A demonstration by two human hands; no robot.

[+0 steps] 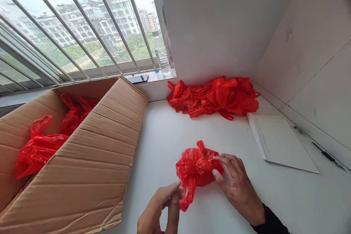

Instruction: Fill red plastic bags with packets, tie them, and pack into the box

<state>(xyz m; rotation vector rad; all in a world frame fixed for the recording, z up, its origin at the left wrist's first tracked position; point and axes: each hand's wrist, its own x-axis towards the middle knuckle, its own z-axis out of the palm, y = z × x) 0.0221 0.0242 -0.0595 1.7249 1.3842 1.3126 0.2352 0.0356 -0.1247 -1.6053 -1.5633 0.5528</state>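
Observation:
A red plastic bag (201, 168) lies on the white table in front of me, bunched up and knotted in the middle. One handle loop sticks out toward me, and a shorter end points away. My right hand (234, 179) rests against the bag's right side, fingers spread and bent, thumb apart from them. At the near left of the bag is my left hand (163, 208), loosely curled, with its fingertips right beside the handle loop. Whether those fingertips touch the plastic is hard to see. What the bag contains is hidden.
An open cardboard box (104, 146) on the left holds several red bags (41, 150). A heap of red plastic bags (216, 97) lies along the back wall. To the right are a notebook (285, 142) and pens (327, 155). A water bottle (162, 55) and phone (138, 79) occupy the windowsill.

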